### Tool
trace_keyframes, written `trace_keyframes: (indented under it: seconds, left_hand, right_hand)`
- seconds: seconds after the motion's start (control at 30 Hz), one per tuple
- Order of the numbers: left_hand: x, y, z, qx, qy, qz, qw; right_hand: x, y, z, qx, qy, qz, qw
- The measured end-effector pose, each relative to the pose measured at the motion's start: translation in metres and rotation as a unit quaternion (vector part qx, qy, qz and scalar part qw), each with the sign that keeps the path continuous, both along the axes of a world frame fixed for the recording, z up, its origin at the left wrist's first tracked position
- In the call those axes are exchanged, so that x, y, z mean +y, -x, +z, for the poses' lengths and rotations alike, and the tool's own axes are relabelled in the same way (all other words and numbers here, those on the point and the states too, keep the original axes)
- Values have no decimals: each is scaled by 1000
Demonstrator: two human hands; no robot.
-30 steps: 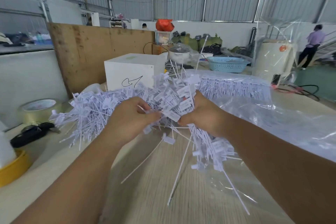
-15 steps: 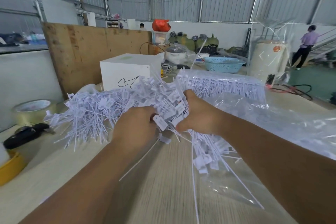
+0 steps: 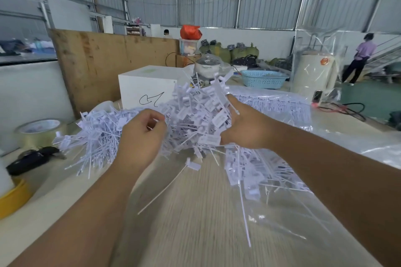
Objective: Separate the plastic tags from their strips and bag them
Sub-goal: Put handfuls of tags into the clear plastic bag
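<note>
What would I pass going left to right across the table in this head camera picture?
Yellow tub → black object → tape roll → left hand → bunch of white tags → right hand → clear plastic bag.

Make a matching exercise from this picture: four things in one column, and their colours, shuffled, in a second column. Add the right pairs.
Things:
1. basket
2. box
3. bag on the tub
4. rim at the left edge

Colours:
A. white
B. yellow
C. light blue
D. red

Pairs: 1-C, 2-A, 3-D, 4-B
</note>
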State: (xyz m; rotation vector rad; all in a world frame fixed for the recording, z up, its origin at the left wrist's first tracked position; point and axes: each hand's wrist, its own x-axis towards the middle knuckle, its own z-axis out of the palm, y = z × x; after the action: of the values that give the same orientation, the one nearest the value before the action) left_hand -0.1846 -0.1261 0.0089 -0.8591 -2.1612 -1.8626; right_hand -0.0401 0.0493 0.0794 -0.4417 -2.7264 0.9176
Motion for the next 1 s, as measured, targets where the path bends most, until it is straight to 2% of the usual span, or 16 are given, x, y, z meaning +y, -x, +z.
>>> trace_keyframes:
  seconds: [0.1,0.2,0.3,0.37,0.43,0.47,0.53,0.57,0.6,0.63,0.7,0.77,0.9,1.0]
  left_hand:
    - [3,1,-5,-4,24,6,1000]
    - [6,0,-13,-7,135,-27,990]
    - [9,-6,-16,21,266,-63,962]
    - [10,-12,-16,56,294,-72,951]
    - [11,-14,-18,58,268,-83,958]
    - [11,-15,-18,29,233,-92,968]
    - [10,-17,-16,-40,125,-119,984]
    - [10,-18,-15,-43,77,-123,988]
    - [10,-18,-14,-10,68,-114,991]
    - [11,-18,-14,47,100,-102,989]
    - [18,-18,-20,175,235,-72,953]
    - [27,-20,-29,243,322,-51,914]
    - [35,-19,-39,226,377,-85,894]
    - [35,-11,-38,225,369,-101,896]
  right_hand:
    - [3,-11,6,3,7,-1,1000]
    - [2,-24,13,8,-1,-7,1000]
    - [2,-37,20,0,-23,-4,1000]
    - [2,-46,22,-7,-40,-7,999]
    - [4,-54,23,-2,-45,-14,999]
    - [5,-59,25,6,-43,-18,999]
    - [9,-67,27,24,-46,-22,998]
    - [9,-71,28,29,-49,-18,998]
    - [9,-73,29,28,-55,-15,998]
    - [7,-75,28,23,-63,-11,998]
    - [6,-76,25,12,-78,-9,997]
    - [4,-75,22,21,-69,1,997]
    - [11,-70,17,43,-31,5,999]
    - [19,-69,15,41,-22,13,999]
